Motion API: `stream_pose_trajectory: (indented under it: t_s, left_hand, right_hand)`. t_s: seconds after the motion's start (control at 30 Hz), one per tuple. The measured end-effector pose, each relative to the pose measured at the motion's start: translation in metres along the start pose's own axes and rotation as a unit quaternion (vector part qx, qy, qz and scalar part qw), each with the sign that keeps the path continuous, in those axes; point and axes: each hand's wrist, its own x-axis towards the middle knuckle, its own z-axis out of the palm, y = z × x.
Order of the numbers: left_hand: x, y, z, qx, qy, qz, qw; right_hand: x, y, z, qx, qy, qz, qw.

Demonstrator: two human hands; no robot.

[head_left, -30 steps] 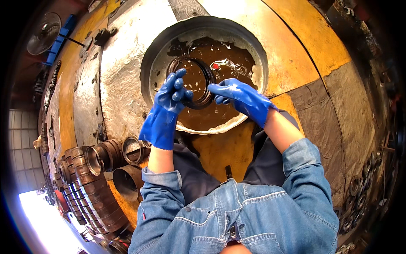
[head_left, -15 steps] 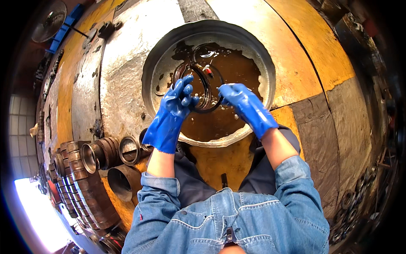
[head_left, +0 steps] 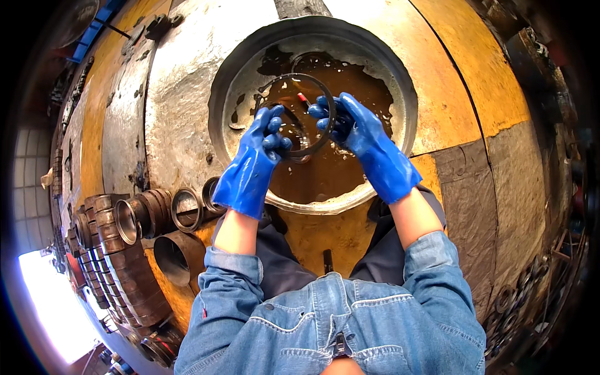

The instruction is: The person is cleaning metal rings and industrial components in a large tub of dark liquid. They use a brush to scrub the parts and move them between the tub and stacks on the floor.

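A thin dark ring [head_left: 319, 145] is held up over a round metal basin [head_left: 219, 94] of brown liquid. My left hand [head_left: 265, 140], in a blue rubber glove, closes on the ring's lower left side. On the opposite side, my right hand [head_left: 350, 125], gloved the same way, has its fingers curled inside the ring and its thumb outside. Through the ring, more dark rings [head_left: 292, 122] show in the liquid, partly hidden by my left hand. A small red-tipped thing [head_left: 302, 97] shows near the right fingertips; its kind is unclear.
Short metal cylinders [head_left: 178, 256] and several metal rings [head_left: 187, 209] stand on the floor at left, beside stacked dark parts [head_left: 134, 275]. Worn metal and yellow plates [head_left: 450, 94] cover the floor around the basin. More round parts [head_left: 515, 300] lie at the lower right.
The ring has risen and tilted to face me. My right hand has turned inward and moved left and up, onto the ring's right side. My left hand stays at about the same place.
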Motion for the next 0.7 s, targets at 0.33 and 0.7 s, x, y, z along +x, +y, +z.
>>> stream_pose_trajectory:
  t_s: [0.33,0.7]
  left_hand:
    - [-0.001,0.007,-0.018,-0.22,-0.235,-0.076,0.944]
    - [-0.009,0.011,-0.004,-0.028,-0.098,-0.031,0.994]
  right_hand:
    - [-0.007,0.04,-0.006,-0.236,0.032,-0.028,0.971]
    - [0.008,0.033,0.008,-0.453,0.173,0.031,0.874]
